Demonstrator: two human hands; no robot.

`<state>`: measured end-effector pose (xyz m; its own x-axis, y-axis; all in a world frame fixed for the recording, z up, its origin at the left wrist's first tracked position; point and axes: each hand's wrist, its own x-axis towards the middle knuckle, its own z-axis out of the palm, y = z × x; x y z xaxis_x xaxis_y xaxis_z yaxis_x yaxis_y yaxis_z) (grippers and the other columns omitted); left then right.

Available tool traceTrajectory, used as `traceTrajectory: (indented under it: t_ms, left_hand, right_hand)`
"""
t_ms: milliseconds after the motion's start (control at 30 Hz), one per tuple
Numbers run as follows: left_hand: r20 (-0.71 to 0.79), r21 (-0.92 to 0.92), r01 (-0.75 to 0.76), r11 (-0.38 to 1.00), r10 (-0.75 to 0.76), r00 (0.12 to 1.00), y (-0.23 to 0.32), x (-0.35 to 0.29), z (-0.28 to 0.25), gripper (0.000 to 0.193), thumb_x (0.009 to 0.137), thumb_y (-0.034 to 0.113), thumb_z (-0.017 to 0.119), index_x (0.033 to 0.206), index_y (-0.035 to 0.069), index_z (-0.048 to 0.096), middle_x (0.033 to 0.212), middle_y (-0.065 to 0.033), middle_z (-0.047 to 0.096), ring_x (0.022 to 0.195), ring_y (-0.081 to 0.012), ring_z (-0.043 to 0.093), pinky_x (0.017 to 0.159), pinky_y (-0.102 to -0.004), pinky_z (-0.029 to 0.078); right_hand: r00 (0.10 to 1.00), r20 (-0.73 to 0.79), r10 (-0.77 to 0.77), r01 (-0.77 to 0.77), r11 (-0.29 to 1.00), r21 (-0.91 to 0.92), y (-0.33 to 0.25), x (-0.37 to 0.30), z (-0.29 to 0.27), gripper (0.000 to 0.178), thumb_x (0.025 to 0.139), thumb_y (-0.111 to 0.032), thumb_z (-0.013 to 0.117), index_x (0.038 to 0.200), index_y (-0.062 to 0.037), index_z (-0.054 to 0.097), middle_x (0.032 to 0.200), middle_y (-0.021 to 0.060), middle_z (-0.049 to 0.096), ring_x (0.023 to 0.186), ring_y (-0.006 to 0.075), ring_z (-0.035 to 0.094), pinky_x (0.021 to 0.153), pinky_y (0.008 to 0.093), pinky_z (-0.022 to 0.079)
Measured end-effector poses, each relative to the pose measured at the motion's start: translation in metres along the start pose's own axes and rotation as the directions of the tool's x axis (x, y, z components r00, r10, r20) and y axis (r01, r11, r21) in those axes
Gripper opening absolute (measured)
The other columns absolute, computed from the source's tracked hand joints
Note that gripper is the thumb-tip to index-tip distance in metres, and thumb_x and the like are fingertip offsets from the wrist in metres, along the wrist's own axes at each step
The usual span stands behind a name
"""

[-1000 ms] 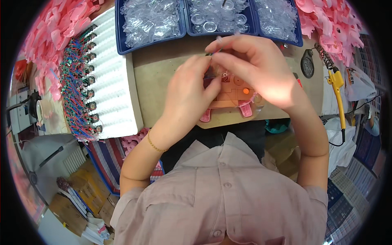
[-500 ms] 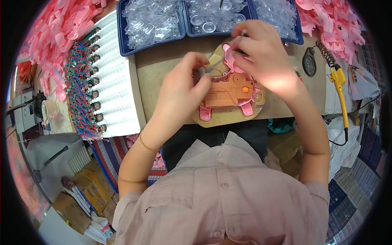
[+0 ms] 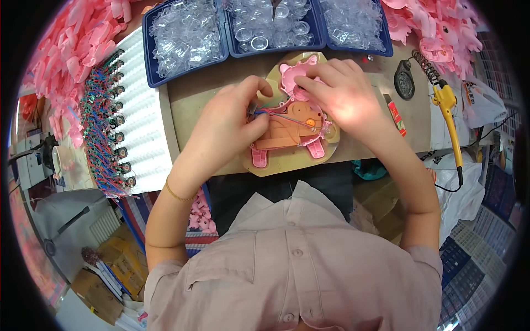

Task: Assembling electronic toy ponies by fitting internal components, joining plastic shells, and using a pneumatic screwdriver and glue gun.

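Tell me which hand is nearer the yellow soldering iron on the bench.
Right. The right hand rests on the pink toy shell, left of the yellow soldering iron. The left hand is farther left, across the toy.

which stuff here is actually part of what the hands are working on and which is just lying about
In use:
left hand
right hand
pink toy shell
red and blue wires
tan jig board

Lying about:
yellow soldering iron
blue trays of clear parts
pink shell piles
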<state>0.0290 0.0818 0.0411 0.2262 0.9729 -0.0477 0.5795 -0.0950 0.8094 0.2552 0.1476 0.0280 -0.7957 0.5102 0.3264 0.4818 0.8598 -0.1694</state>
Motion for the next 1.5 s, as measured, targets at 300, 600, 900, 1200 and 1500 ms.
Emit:
traceTrajectory:
  t_ms: [300, 600, 900, 1200, 1500]
  left_hand:
    - [-0.300, 0.523, -0.079, 0.848, 0.271, 0.915, 0.015, -0.021, 0.011, 0.020, 0.075, 0.002, 0.066, 0.094, 0.005, 0.062, 0.079, -0.0095, 0.058, 0.081, -0.0275, 0.057, 0.071, -0.0392, 0.048]
    - [-0.243, 0.000, -0.031, 1.000, 0.030, 0.970, 0.005, -0.023, 0.009, 0.014, 0.081, 0.005, 0.066, 0.095, 0.004, 0.067, 0.092, -0.0093, 0.065, 0.077, -0.0251, 0.063, 0.069, -0.0319, 0.050]
    - [0.032, -0.534, 0.218, 0.817, -0.238, 0.971, -0.008, -0.021, 0.004, 0.014, 0.088, 0.008, 0.065, 0.099, 0.000, 0.068, 0.083, -0.0022, 0.066, 0.074, -0.0074, 0.059, 0.066, -0.0229, 0.048]
    - [0.103, -0.523, 0.265, 0.810, -0.249, 0.963, -0.010, -0.010, 0.002, 0.019, 0.088, 0.012, 0.067, 0.099, -0.003, 0.066, 0.081, -0.0015, 0.066, 0.071, -0.0047, 0.057, 0.063, -0.0203, 0.046]
    - [0.219, -0.574, 0.337, 0.747, -0.257, 0.941, -0.010, -0.005, -0.003, 0.018, 0.088, 0.012, 0.067, 0.099, -0.002, 0.067, 0.080, -0.0007, 0.065, 0.070, -0.0042, 0.057, 0.061, -0.0198, 0.046]
  right_hand:
    - [0.947, 0.136, 0.292, -0.322, 0.854, 0.408, -0.012, 0.005, -0.005, 0.015, 0.082, -0.017, 0.065, 0.089, -0.0039, 0.068, 0.089, 0.0065, 0.061, 0.084, 0.0247, 0.056, 0.075, 0.0349, 0.043]
    - [0.870, 0.222, 0.440, -0.484, 0.846, 0.222, -0.009, 0.016, -0.013, 0.028, 0.082, -0.025, 0.066, 0.082, 0.0023, 0.062, 0.078, 0.0136, 0.055, 0.073, 0.0290, 0.055, 0.067, 0.0385, 0.043]
    - [0.669, 0.589, 0.454, -0.689, 0.676, 0.261, 0.004, 0.032, -0.019, 0.023, 0.080, -0.019, 0.066, 0.085, 0.0028, 0.063, 0.079, 0.0138, 0.058, 0.074, 0.0247, 0.059, 0.065, 0.0359, 0.045]
    - [0.990, 0.129, 0.063, -0.074, 0.994, 0.082, 0.007, 0.012, -0.004, 0.015, 0.077, -0.014, 0.068, 0.089, -0.0049, 0.064, 0.088, 0.0064, 0.061, 0.083, 0.0257, 0.060, 0.073, 0.0372, 0.041]
    - [0.894, 0.418, 0.161, -0.325, 0.875, 0.358, 0.012, 0.033, -0.009, 0.011, 0.076, -0.006, 0.064, 0.085, -0.0015, 0.060, 0.075, 0.0132, 0.060, 0.073, 0.0304, 0.061, 0.063, 0.0393, 0.045]
